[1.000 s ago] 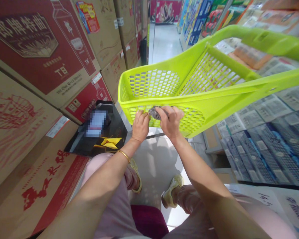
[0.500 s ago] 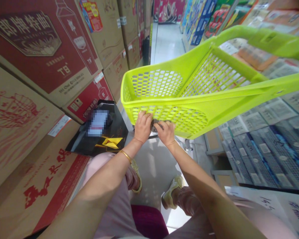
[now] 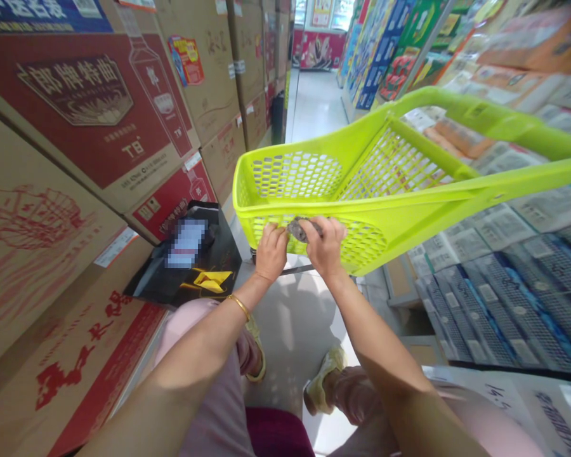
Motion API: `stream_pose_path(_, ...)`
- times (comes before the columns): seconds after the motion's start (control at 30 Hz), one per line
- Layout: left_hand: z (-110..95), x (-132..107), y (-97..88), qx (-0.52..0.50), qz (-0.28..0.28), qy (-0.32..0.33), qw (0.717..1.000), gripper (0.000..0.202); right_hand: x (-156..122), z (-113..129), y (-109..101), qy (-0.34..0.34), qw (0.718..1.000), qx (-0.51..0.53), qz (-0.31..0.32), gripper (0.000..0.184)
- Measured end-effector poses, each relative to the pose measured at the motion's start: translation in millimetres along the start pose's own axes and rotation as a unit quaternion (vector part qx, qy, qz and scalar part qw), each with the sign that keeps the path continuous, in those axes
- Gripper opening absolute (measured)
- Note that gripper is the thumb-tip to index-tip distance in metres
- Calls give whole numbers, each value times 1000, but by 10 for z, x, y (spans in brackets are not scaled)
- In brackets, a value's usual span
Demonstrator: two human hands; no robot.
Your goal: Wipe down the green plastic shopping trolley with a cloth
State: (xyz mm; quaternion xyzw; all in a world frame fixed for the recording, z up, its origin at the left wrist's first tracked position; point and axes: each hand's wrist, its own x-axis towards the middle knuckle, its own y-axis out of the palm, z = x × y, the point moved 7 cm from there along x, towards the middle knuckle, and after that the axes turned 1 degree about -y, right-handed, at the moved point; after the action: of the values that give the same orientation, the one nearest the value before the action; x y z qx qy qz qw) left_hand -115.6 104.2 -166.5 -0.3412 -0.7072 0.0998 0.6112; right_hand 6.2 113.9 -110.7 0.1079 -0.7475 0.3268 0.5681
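Note:
A lime-green shopping cart [image 3: 409, 197] with mesh sides stands in front of me, its handle to the right. My right hand [image 3: 326, 244] is closed around a small grey wad [image 3: 299, 230] at the cart's near mesh side. Whether the wad is cloth or a scouring pad, I cannot tell. Just left of it, my left hand [image 3: 272, 251] has its fingers bent against the same mesh wall, gripping the lower side; the fingertips are partly hidden.
Stacked cartons [image 3: 95, 114] wall the left side. A black bag [image 3: 209, 244] with a yellow piece on it stands at their foot. Packaged goods [image 3: 485, 304] are stacked along the right. A tiled aisle [image 3: 314, 95] runs ahead beyond the cart.
My right hand has risen slightly and moved right with the grey wad, which now shows more plainly. The left hand stays at the mesh. The whole view has shifted a little.

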Motion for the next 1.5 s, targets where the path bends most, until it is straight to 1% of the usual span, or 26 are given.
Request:
stream_pose_path(0.07, -5, -1, 11, 4, 5, -8, 1000, 18, 98, -1, -71, 0, 999, -6, -31, 23)
stream_pose_path(0.17, -25, -7, 4, 15, 3, -9, 1000, 18, 132, -3, -112, 8, 998, -19, -52, 23)
stream_pose_path(0.23, -46, -8, -12, 23, -3, -5, 1000, 17, 113, -35, -89, 27, 998, -33, -42, 23)
stream_pose_path(0.33, -73, 2, -35, 21, -4, -3, 1000, 18, 65, -106, 0, 51, 998, -27, -7, 25)
stream_pose_path(0.43, -96, 19, -46, 20, -1, 0, 1000, 18, 7, -126, 69, 50, 999, 2, 3, 27)
stream_pose_path(0.53, -108, 24, -52, 36, -7, 6, 999, 18, -86, -51, 86, 26, 1000, 11, -14, 27)
stream_pose_path(0.57, -105, 21, -50, 39, -10, 5, 999, 18, -131, -10, 103, 16, 1000, 8, -11, 27)
stream_pose_path(0.7, -76, 2, -39, 23, -8, 3, 1000, 20, -378, 122, 236, 9, 999, -5, 47, 28)
stream_pose_path(0.8, -65, -11, -38, 12, 0, 4, 1000, 23, -532, 181, 279, -2, 999, 1, 54, 26)
stream_pose_path(0.87, -62, -13, -40, 13, 4, 1, 1000, 25, -559, 185, 294, -9, 998, 6, 65, 26)
stream_pose_path(0.97, -65, -5, -42, 16, 5, -10, 1000, 24, -443, 130, 277, -7, 996, 8, 93, 27)
stream_pose_path(1.0, -71, 0, -44, 18, 3, -13, 1000, 23, -360, 102, 238, -5, 996, 4, 87, 27)
stream_pose_path(1.07, -93, 10, -55, 24, -6, -14, 1000, 21, -151, 39, 115, 6, 999, -13, 49, 27)
stream_pose_path(1.13, -122, 16, -67, 31, -14, -10, 999, 20, 64, -22, -30, 22, 999, -28, -7, 27)
stream_pose_path(1.17, -132, 17, -72, 33, -16, -8, 999, 21, 155, -47, -76, 30, 999, -26, -23, 27)
stream_pose_path(1.23, -138, 19, -74, 36, -16, -10, 999, 20, 277, -76, -105, 40, 999, -22, -26, 28)
stream_pose_path(1.33, -123, 20, -73, 35, -16, -18, 999, 19, 269, -81, -43, 55, 998, -25, -5, 28)
stream_pose_path(1.5, -84, 18, -28, 8, -6, -33, 999, 17, -76, 61, 123, 18, 1000, -17, 9, 26)
